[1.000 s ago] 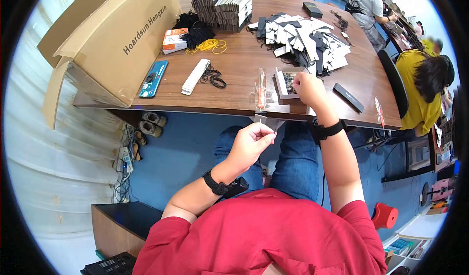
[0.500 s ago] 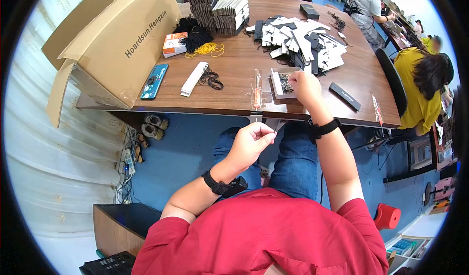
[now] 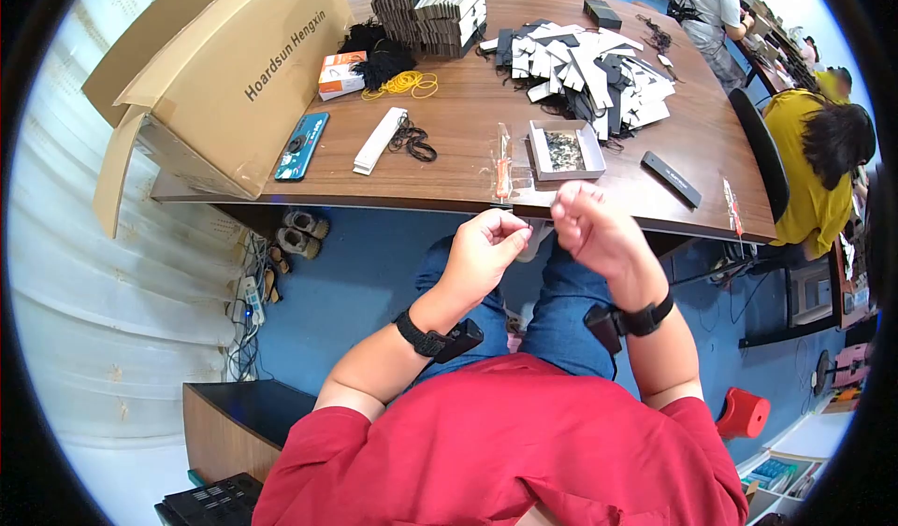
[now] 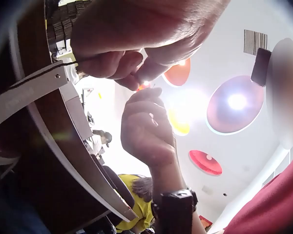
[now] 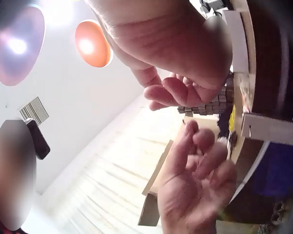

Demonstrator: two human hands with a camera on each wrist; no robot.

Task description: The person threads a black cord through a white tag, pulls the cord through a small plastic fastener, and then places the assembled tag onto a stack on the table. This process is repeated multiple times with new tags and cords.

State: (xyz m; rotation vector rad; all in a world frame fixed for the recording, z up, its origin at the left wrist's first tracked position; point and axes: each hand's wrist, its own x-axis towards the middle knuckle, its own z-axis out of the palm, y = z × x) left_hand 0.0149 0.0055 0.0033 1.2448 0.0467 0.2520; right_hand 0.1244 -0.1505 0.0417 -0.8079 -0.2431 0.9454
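Observation:
My left hand (image 3: 482,257) pinches a thin black cord (image 4: 49,71) between thumb and fingertips, just in front of the table edge. From that cord hangs a white tag (image 4: 27,95) with a small hole near its end. My right hand (image 3: 606,241) is close beside the left, fingers curled and fingertips near the left fingertips; I cannot tell whether a tiny piece is between them. Just beyond it on the table sits a small white tray (image 3: 571,172) holding many small dark and shiny pieces (image 3: 564,150).
Past the tray lies a heap of white and black tags (image 3: 585,72). A black bar (image 3: 671,179) is at right, a taped orange tool (image 3: 503,175) at the front edge. Leftward are a white strip (image 3: 379,143), a phone (image 3: 302,147) and a large cardboard box (image 3: 224,96).
My right hand has come out of the white tray and back toward me, beside the left hand. My left hand keeps its pinch and has risen slightly.

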